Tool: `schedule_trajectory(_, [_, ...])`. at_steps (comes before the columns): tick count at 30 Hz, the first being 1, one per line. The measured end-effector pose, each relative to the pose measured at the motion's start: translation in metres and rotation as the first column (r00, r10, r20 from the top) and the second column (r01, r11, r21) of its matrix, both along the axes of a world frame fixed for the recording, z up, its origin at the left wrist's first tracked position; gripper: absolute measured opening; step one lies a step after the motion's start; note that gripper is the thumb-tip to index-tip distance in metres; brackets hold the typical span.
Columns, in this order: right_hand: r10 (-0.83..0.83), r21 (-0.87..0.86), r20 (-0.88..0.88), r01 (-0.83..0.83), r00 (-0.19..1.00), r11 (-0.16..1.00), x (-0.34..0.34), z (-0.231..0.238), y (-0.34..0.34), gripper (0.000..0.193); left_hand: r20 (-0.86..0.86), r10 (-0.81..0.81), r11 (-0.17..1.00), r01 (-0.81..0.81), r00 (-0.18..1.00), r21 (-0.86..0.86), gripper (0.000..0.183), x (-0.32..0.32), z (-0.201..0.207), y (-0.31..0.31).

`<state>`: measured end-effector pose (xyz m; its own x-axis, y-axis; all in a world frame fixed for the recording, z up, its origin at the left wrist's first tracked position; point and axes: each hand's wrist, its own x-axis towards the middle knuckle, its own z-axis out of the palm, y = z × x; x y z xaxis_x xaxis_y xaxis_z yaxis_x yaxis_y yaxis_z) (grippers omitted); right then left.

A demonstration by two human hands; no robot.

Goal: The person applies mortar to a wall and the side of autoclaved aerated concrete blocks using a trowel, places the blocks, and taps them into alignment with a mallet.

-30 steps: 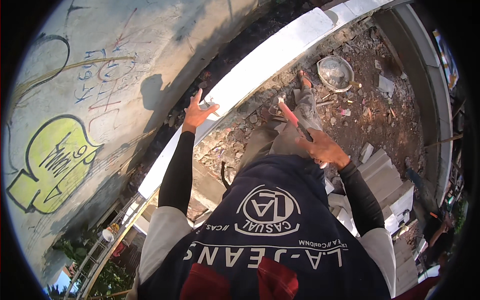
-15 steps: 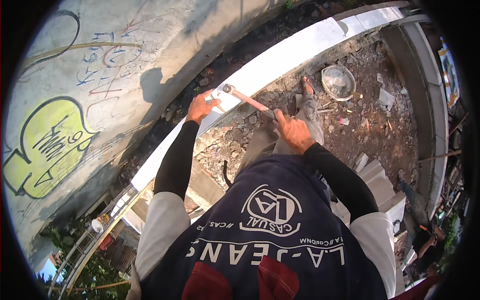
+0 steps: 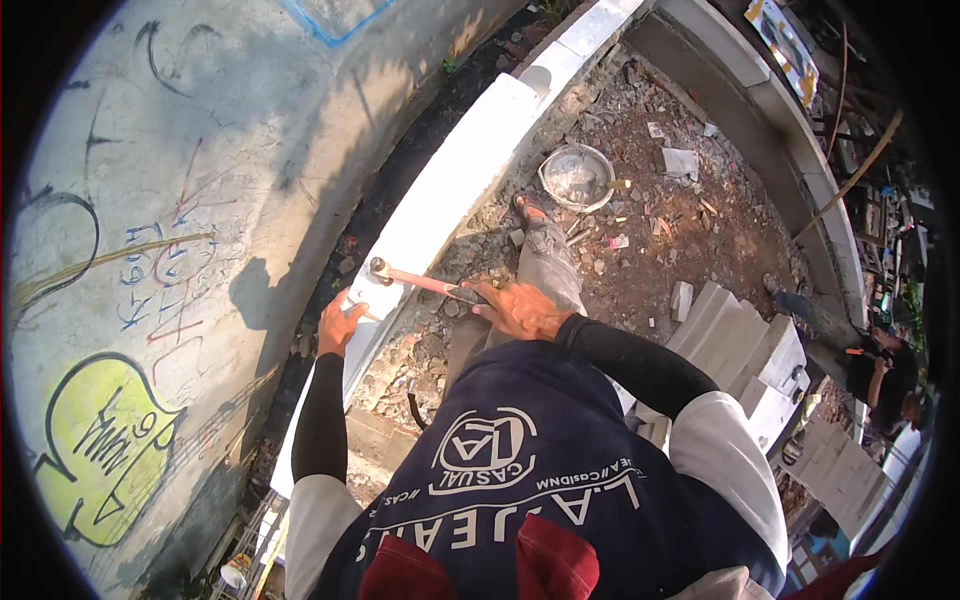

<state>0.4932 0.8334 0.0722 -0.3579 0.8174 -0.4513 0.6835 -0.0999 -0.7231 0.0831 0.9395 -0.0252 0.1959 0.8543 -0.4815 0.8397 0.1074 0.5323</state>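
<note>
My right hand (image 3: 522, 309) is closed around the handle of a hammer (image 3: 425, 281) with a reddish shaft. Its dark head sits at or just over the top of a white block (image 3: 385, 296) on a low wall; contact cannot be told. Close to the hammer head, my left hand (image 3: 340, 325) grips the block's outer edge, thumb on top and the other fingers mostly hidden beyond the edge. A thin line by that thumb is too small to name. The white row of blocks (image 3: 455, 180) runs on toward the far right.
A tall painted wall (image 3: 190, 200) rises on the left, with a dark gap before it. Rubble ground (image 3: 690, 220) lies right of the low wall, with a round metal basin (image 3: 577, 178) on it. Pale blocks (image 3: 725, 345) are stacked at right. Another person (image 3: 875, 370) is at far right.
The view has swung, so the wall and both hands appear further left and lower. The hammer head remains close to my left hand; both grips look the same.
</note>
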Motion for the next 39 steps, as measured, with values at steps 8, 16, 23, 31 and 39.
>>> schedule_trajectory(8, [-0.584,-0.222,0.073,0.584,0.808,0.781,0.149,0.009,-0.016,0.047,-0.261,-0.132,0.989,0.144,0.956,0.027,0.093,0.019,0.0,0.01])
schedule_trajectory(16, [-0.846,-0.188,-0.077,0.825,0.528,0.532,0.305,-0.033,0.137,0.044,-0.424,-0.05,0.97,0.146,0.904,0.196,0.129,0.124,0.019,-0.007])
schedule_trajectory(23, [-0.706,-0.367,-0.13,0.628,0.696,0.687,0.295,-0.078,0.237,0.046,-0.402,0.044,0.956,0.078,0.915,0.283,0.123,0.129,0.017,-0.009])
schedule_trajectory(31, [-0.49,-0.16,-0.148,0.468,0.859,0.869,0.285,-0.122,0.222,0.052,-0.396,-0.007,0.966,0.108,0.918,0.235,0.122,0.142,0.024,-0.005])
schedule_trajectory(39, [-0.999,-0.709,-0.035,0.704,0.026,0.043,0.178,-0.108,0.141,0.032,-0.659,-0.085,0.978,0.189,0.747,0.088,0.143,0.236,0.023,0.05])
